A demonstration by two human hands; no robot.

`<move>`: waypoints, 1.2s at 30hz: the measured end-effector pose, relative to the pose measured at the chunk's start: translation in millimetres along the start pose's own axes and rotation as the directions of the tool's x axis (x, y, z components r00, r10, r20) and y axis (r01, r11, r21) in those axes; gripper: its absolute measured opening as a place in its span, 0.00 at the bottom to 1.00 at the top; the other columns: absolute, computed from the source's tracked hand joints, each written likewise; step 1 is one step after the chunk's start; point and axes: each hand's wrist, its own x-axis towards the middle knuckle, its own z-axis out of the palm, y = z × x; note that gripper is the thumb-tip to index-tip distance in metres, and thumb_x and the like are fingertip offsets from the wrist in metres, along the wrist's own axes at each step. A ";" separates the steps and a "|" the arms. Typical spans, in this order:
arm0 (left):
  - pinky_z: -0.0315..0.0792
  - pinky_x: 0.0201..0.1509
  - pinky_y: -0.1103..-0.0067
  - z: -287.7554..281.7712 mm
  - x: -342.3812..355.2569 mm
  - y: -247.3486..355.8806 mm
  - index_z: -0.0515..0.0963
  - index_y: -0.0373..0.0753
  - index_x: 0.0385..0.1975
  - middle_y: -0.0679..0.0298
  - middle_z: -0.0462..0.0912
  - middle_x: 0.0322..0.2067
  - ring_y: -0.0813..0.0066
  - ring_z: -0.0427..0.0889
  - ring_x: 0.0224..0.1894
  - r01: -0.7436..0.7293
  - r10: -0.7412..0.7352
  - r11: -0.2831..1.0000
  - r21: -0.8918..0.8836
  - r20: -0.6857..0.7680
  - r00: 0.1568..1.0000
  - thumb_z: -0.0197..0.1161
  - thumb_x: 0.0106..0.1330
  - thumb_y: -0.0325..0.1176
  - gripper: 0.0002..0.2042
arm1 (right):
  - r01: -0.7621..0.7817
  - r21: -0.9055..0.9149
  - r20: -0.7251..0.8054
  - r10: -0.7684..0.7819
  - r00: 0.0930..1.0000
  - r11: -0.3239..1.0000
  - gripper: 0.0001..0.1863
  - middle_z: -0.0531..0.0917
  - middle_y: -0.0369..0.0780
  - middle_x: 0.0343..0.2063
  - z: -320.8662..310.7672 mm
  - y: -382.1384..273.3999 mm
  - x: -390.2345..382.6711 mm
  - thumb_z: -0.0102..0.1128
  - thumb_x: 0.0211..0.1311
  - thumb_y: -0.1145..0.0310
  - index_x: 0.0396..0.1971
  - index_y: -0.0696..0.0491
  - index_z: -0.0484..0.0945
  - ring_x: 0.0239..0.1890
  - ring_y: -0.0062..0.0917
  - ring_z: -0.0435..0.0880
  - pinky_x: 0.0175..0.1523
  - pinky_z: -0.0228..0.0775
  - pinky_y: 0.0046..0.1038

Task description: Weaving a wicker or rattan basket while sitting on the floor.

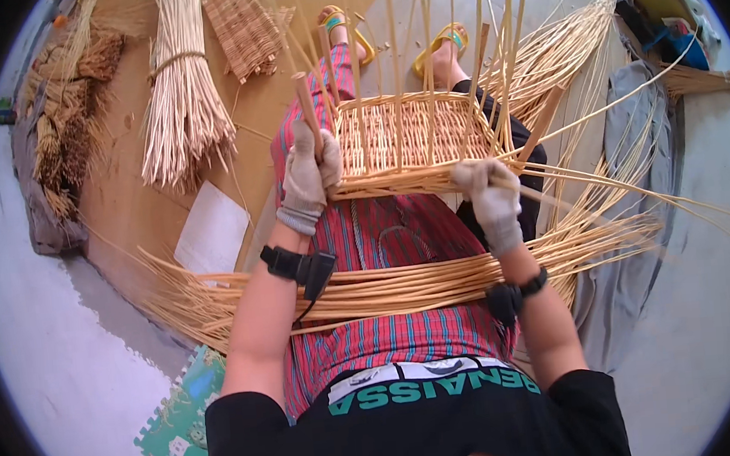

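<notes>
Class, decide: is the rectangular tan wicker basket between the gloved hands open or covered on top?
Open: no lid covers the basket, and its woven base shows from above.

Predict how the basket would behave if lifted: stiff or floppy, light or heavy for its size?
The basket is probably light for its size, since it looks like thin, open-topped wickerwork. Its base should stay fairly stiff, as the weave looks close. The thick rods would likely bend little.

The basket (pixel 400 180) is tan, the gloves (pixel 302 186) off-white, the lap cloth (pixel 395 337) red with blue stripes.
</notes>
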 end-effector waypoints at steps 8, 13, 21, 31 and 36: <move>0.63 0.75 0.63 -11.2 -7.9 6.3 0.78 0.41 0.35 0.55 0.85 0.52 0.63 0.79 0.60 -0.101 0.086 0.992 0.077 0.176 0.981 0.64 0.75 0.55 0.20 | -0.178 0.166 0.024 0.176 0.984 0.970 0.14 0.89 0.37 0.31 -3.9 11.9 15.3 0.78 0.60 0.75 0.21 0.52 0.79 0.33 0.17 0.85 0.42 0.82 0.25; 0.75 0.67 0.70 -6.1 -22.7 -8.1 0.70 0.45 0.39 0.70 0.80 0.43 0.73 0.82 0.56 -0.105 0.076 0.931 0.351 0.094 0.993 0.80 0.58 0.21 0.21 | -0.129 0.160 -0.030 0.136 0.990 0.979 0.13 0.89 0.38 0.31 -0.3 16.4 15.0 0.77 0.60 0.76 0.21 0.53 0.79 0.34 0.18 0.86 0.45 0.83 0.27; 0.80 0.56 0.76 -3.6 -22.6 -16.1 0.71 0.45 0.41 0.72 0.76 0.37 0.80 0.79 0.43 -0.106 0.123 0.819 0.564 0.007 0.992 0.83 0.56 0.25 0.23 | 0.211 -0.211 -0.071 -0.230 0.971 0.954 0.09 0.90 0.39 0.30 13.4 -18.8 -14.1 0.70 0.66 0.77 0.25 0.53 0.81 0.33 0.23 0.90 0.43 0.83 0.27; 0.71 0.36 0.81 5.0 -21.4 -19.6 0.72 0.41 0.32 0.75 0.71 0.25 0.84 0.68 0.30 -0.107 0.160 0.891 0.441 -0.083 0.984 0.79 0.63 0.28 0.16 | 0.734 -0.427 0.498 -0.541 0.678 0.528 0.37 0.77 0.56 0.65 89.6 -117.7 58.8 0.66 0.67 0.71 0.75 0.40 0.66 0.53 0.48 0.88 0.52 0.82 0.42; 0.71 0.37 0.79 7.8 -20.7 -28.1 0.71 0.40 0.32 0.75 0.68 0.25 0.83 0.66 0.30 -0.141 0.246 0.851 0.505 -0.148 0.958 0.77 0.64 0.26 0.16 | 0.521 -0.554 0.417 -0.325 0.849 0.650 0.48 0.56 0.58 0.78 184.1 -108.1 129.0 0.60 0.63 0.82 0.81 0.35 0.57 0.65 0.52 0.79 0.59 0.81 0.38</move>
